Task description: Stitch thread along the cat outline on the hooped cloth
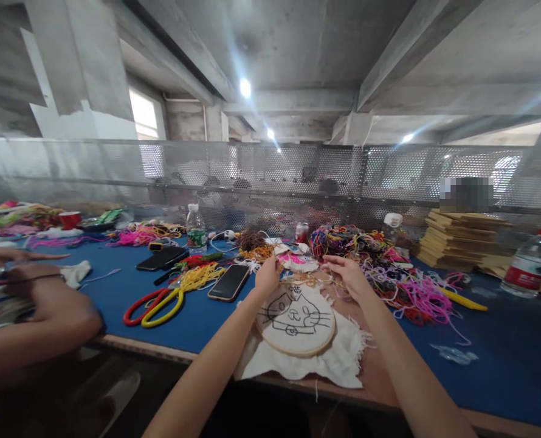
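An embroidery hoop lies on the table edge in front of me, with white frayed cloth spreading out from under it. A cat's face in dark lines shows on the stretched fabric. My left hand is just beyond the hoop's upper left, fingertips pinched together; whatever is in them is too small to make out. Across from it, my right hand hovers at the upper right with thumb and fingers drawn close, their contents also unclear. Orange-brown thread lies between the hands.
Left of me are scissors, yellow yarn, phones and a water bottle. Tangled threads heap on the right, near stacked brown envelopes and a red-capped bottle. Another person's arm rests at far left.
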`<state>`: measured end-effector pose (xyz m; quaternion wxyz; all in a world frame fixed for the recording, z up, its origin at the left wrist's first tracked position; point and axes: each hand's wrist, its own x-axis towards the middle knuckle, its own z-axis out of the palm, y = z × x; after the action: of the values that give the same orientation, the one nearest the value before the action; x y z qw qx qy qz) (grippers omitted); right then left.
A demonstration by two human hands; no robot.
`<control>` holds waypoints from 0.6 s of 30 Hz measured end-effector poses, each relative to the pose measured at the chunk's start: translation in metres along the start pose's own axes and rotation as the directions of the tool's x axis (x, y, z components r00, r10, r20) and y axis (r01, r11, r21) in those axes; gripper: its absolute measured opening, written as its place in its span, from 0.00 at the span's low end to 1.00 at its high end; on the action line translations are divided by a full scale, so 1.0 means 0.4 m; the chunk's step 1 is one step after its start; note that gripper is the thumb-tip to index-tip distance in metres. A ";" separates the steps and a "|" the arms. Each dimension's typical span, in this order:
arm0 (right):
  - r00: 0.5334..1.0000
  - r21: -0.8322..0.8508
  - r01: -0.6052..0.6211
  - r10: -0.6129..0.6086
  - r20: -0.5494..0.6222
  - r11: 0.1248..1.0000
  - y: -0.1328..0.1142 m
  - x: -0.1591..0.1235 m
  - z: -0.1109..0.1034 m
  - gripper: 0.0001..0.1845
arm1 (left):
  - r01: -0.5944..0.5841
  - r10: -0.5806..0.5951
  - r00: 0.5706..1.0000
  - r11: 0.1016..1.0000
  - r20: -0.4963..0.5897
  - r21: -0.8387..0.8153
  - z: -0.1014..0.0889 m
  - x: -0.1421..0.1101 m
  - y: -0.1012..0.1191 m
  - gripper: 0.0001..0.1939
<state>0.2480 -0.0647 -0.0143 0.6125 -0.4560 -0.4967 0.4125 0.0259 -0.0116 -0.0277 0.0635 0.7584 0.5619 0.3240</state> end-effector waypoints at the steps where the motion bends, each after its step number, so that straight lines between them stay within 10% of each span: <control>1: 1.000 0.056 -0.011 0.011 -0.006 0.998 -0.004 0.001 -0.001 0.10 | -0.012 0.012 1.000 1.000 -0.002 -0.007 0.002 0.001 -0.002 0.14; 9: 0.996 0.257 0.006 -0.029 0.085 0.966 -0.040 -0.023 0.014 0.18 | -0.085 0.085 0.996 0.995 0.003 -0.047 0.009 -0.002 -0.005 0.11; 18: 0.951 0.146 0.291 -0.269 -0.153 0.945 -0.067 -0.024 0.013 0.17 | -0.064 0.066 0.997 0.996 0.033 -0.057 0.008 -0.007 0.001 0.12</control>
<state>0.2425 -0.0795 0.0098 0.7322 -0.3538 -0.4789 0.3306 0.0277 -0.0136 -0.0312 0.0839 0.7796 0.5266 0.3285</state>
